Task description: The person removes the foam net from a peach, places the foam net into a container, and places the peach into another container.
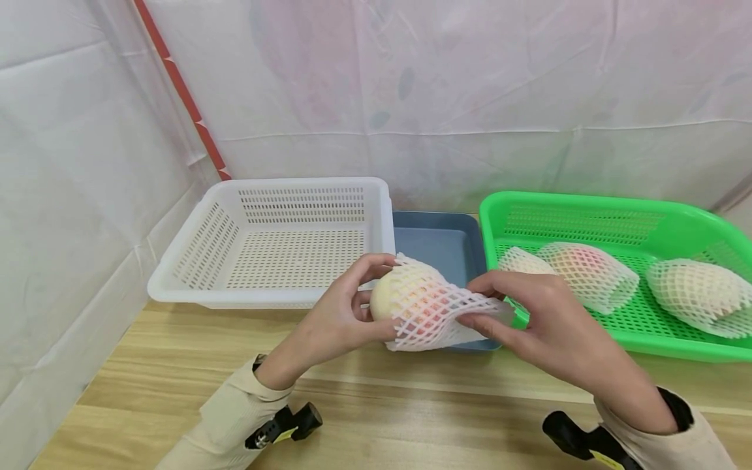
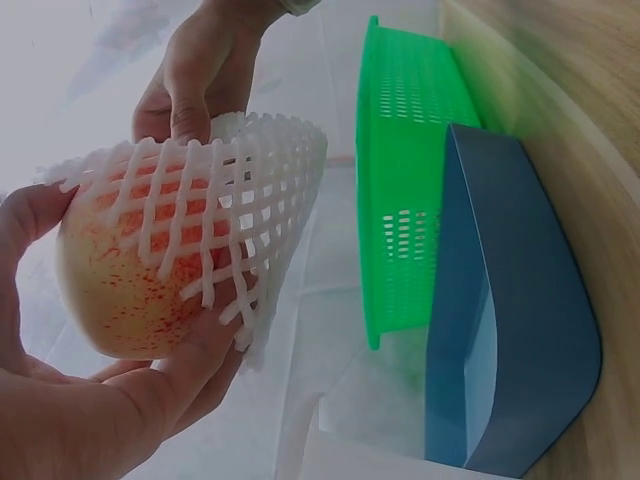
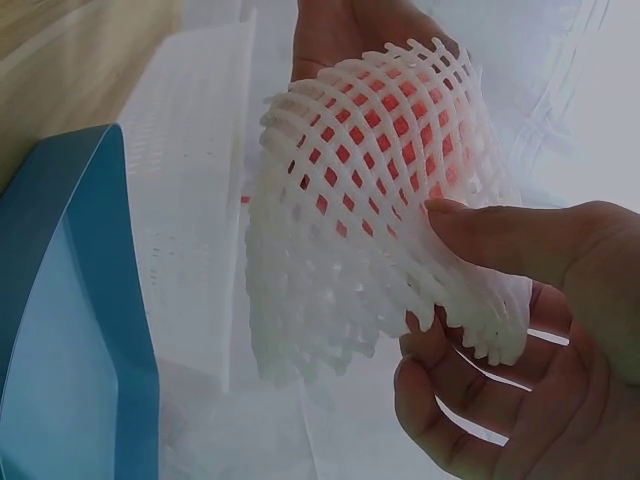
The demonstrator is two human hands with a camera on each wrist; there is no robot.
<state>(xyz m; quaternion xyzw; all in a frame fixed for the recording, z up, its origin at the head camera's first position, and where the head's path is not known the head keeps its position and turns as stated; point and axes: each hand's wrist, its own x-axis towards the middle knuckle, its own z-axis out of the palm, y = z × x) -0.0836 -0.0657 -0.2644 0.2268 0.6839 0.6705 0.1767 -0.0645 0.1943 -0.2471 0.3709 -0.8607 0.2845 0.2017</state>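
A pale yellow peach [image 1: 382, 297] with red speckles sits partly inside a white foam net sleeve [image 1: 431, 310]. My left hand [image 1: 343, 313] holds the peach from its bare end, thumb and fingers curled round it. With thumb and fingers, my right hand [image 1: 543, 320] pinches the loose end of the foam net. In the left wrist view the bare, speckled side of the peach [image 2: 135, 285] shows below the net's edge. The right wrist view shows the net [image 3: 370, 170] covering its red side, the free end flaring out beneath the right thumb.
At the left stands a white perforated basket [image 1: 294, 297] with no fruit showing in it. A green basket [image 1: 587, 202] on the right holds several net-wrapped fruits [image 1: 587, 267]. Between the baskets lies a blue-grey tray [image 1: 437, 241], partly behind the hands, on the wooden table [image 1: 411, 418].
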